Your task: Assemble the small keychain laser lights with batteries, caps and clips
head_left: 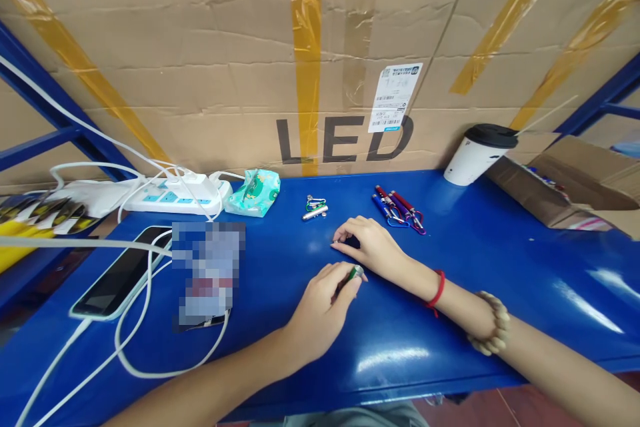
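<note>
My left hand (323,310) is closed round a small green cylinder (355,272) with a silver end, held just above the blue table. Beyond it and a little to the right, my right hand (367,243) rests low over the table, its thumb and index fingertips close together; whether something tiny lies between them is too small to tell. Past my hands lie a silver cylinder (315,213) and a green carabiner clip (316,203) with small metal parts. Several red and blue metal cylinders with clips (399,208) lie further right.
On the left are a white power strip (165,197), a phone (117,280), a blurred second device (210,273) and looping white cables. A teal packet (253,192) sits behind. At back right stand a lidded cup (473,157) and an open cardboard box (530,193).
</note>
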A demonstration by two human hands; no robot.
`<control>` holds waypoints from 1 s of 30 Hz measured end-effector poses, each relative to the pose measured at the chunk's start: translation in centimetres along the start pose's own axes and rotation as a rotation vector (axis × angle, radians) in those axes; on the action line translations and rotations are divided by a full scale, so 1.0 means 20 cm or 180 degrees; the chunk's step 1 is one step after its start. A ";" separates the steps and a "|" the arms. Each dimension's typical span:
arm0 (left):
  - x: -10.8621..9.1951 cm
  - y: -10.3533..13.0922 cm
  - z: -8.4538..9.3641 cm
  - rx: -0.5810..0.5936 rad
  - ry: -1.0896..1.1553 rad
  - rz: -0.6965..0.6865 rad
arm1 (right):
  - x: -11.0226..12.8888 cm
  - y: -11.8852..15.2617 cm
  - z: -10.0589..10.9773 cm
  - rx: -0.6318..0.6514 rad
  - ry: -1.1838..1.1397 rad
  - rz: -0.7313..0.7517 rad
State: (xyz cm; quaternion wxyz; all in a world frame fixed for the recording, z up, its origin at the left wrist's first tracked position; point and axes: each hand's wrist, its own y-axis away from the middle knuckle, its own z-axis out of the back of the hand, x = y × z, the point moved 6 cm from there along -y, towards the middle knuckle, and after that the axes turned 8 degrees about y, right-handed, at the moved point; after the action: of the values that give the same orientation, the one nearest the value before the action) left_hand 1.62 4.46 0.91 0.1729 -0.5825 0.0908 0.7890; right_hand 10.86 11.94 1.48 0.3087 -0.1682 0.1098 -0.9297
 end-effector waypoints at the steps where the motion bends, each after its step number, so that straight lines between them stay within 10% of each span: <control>1: 0.00 0.00 0.00 -0.0015 0.0018 0.0019 | 0.00 0.00 0.00 -0.0012 -0.0019 0.0008; 14: 0.05 -0.02 0.05 -0.0306 0.0309 0.0266 | 0.08 0.08 0.28 -0.1399 -0.1300 0.0460; 30: 0.04 -0.03 0.08 -0.0391 0.0467 0.0300 | 0.15 0.12 0.28 -0.1179 -0.1422 0.0832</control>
State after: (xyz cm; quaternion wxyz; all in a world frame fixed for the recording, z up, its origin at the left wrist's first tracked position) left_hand 0.33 5.70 0.70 0.0924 -0.6434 0.0819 0.7555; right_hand 11.91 7.68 6.63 0.4062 -0.4060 0.2274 -0.7864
